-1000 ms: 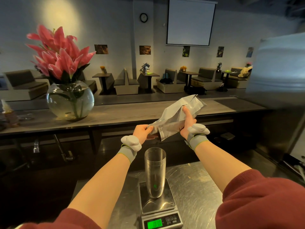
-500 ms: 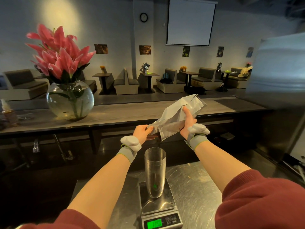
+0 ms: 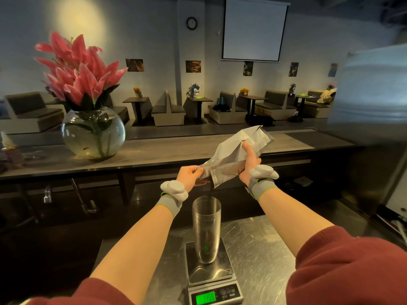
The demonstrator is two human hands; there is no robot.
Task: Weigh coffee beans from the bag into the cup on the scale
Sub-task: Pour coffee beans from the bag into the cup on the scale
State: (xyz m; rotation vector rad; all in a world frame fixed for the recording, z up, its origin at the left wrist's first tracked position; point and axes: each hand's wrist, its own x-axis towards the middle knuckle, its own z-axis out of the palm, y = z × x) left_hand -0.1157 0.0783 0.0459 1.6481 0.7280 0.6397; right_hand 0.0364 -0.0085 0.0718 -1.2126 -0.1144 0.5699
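A grey coffee bag (image 3: pixel 233 157) is held tilted in the air, its mouth pointing down and left above the cup. My left hand (image 3: pixel 189 175) pinches the bag's lower mouth end. My right hand (image 3: pixel 250 162) grips the bag's middle from the right side. Below them a tall clear cup (image 3: pixel 206 228) stands upright on a steel scale (image 3: pixel 210 276), whose green display (image 3: pixel 205 298) is lit. I cannot tell if beans lie in the cup.
The scale rests on a steel worktop (image 3: pixel 259 256). Behind the hands runs a long counter (image 3: pixel 167 153) with a round glass vase of pink flowers (image 3: pixel 92 130) at its left. A large steel appliance (image 3: pixel 374 128) stands at the right.
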